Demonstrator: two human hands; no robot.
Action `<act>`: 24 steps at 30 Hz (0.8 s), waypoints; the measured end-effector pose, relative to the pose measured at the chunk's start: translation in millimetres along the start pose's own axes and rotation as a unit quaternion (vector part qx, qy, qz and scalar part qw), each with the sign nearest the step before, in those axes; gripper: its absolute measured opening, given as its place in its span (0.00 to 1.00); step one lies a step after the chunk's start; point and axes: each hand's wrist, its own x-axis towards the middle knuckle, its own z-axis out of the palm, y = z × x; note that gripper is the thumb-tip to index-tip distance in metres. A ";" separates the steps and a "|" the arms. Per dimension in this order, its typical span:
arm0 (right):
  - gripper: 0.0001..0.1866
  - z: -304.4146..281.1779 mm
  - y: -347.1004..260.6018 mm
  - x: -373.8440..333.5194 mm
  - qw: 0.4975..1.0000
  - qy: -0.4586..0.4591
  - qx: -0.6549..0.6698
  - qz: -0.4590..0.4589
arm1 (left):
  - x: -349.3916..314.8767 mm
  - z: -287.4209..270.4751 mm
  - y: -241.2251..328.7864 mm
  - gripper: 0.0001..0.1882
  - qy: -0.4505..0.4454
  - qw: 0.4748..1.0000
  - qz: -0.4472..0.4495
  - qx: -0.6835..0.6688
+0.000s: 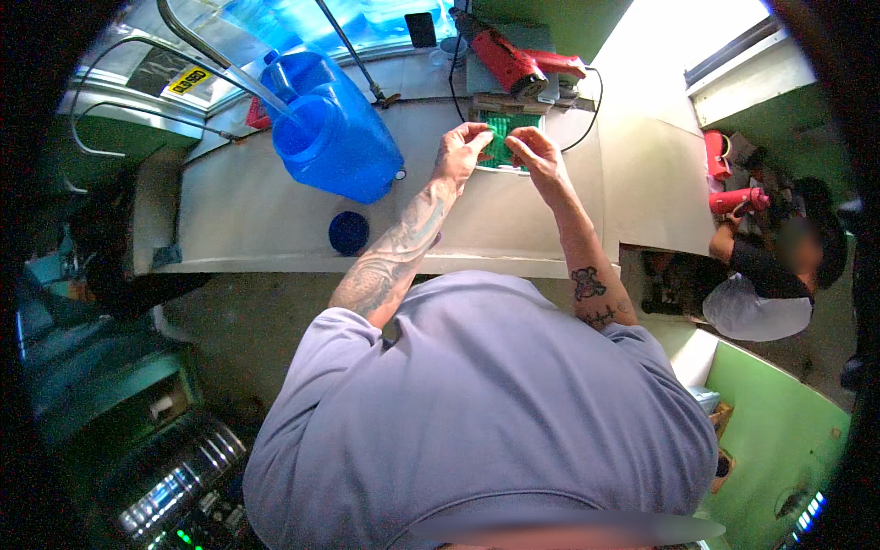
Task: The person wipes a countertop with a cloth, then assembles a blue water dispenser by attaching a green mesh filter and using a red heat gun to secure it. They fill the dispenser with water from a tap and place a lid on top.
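Both hands, left hand point(461, 147) and right hand point(534, 152), pinch what looks like a green mesh piece point(501, 147).

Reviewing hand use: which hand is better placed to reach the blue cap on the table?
Probably left: the left hand is on the blue cap's side; the right hand would have to cross over.

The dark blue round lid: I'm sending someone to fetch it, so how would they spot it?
Start at the pale worktop and find the big blue jug. Just below the jug, near the worktop's front edge, lies the dark blue round lid. It is small, flat, darker than the jug, and lies alone.
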 end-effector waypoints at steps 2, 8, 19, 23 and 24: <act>0.08 -8.4 12.2 6.5 0.999 0.034 -0.033 -0.007 | 3.5 -5.5 -2.1 0.06 0.050 0.999 0.010 -0.006; 0.13 -18.4 35.3 37.3 0.843 0.141 -0.488 -0.178 | 2.4 -21.9 9.5 0.07 0.060 0.995 -0.022 -0.072; 0.21 -38.6 44.4 -12.1 0.866 -0.091 -0.492 0.023 | -73.2 -32.1 86.5 0.05 -0.038 0.989 0.066 -0.127; 0.20 -61.8 25.2 56.1 0.859 0.009 -0.460 -0.225 | -101.3 -45.5 114.4 0.11 0.002 0.980 0.111 -0.164; 0.15 -69.8 13.5 78.8 0.848 0.070 -0.413 -0.324 | -109.7 -55.0 122.3 0.12 0.019 0.977 0.128 -0.169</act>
